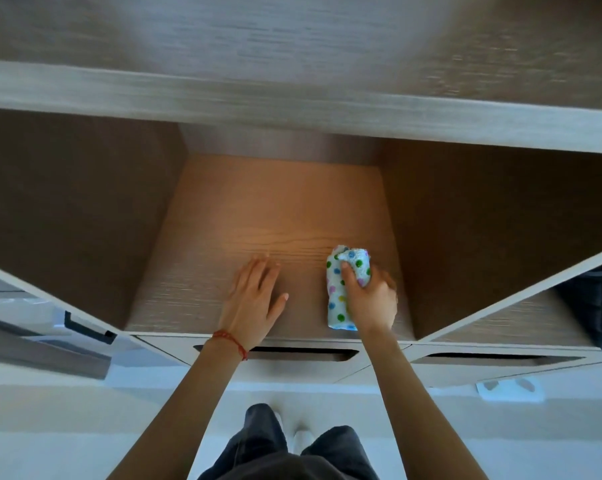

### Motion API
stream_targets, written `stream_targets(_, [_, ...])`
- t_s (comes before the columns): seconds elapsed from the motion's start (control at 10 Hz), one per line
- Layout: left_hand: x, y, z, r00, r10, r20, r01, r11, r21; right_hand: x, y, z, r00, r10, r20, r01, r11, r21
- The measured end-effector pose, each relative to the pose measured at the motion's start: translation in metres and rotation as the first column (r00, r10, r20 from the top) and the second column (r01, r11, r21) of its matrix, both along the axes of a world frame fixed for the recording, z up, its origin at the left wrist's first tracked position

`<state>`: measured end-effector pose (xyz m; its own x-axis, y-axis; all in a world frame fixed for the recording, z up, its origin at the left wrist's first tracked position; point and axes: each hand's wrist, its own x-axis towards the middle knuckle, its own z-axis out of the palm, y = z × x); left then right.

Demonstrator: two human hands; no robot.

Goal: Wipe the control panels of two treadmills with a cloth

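Cloth [344,289] in right hand [370,299]

A brown wood-grain shelf unit [244,216] with open cubbies; grey drawer fronts with slot handles [299,355] below its front edge.

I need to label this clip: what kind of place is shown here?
Probably a room with built-in wooden storage, not clearly a gym: an open shelf compartment, drawers with cut-out handles below it, and a pale floor. No treadmill is visible.

You are wearing a red string bracelet [231,342] on your left wrist. You are going bare-armed, wearing dark grey trousers [264,434] and white shoes [303,439]
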<state>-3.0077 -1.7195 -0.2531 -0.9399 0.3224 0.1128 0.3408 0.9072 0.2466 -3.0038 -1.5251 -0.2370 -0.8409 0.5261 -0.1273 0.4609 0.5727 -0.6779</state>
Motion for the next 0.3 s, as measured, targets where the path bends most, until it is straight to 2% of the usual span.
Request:
stream_targets(0.1, [0.0035,0.0022,-0.001,0.999,0.019,0.027,-0.02,1.0,0.009,-0.0019,0.0009,0.0017,1.0,0.018,0.002,-0.018,1.0,0.023])
stream_targets(0.3, [0.0118,0.0052,0.0026,0.998,0.028,-0.054,-0.027,0.999,0.02,0.0039,0.0065,0.002,0.996,0.042,-0.073,-0.044,0.999,-0.024])
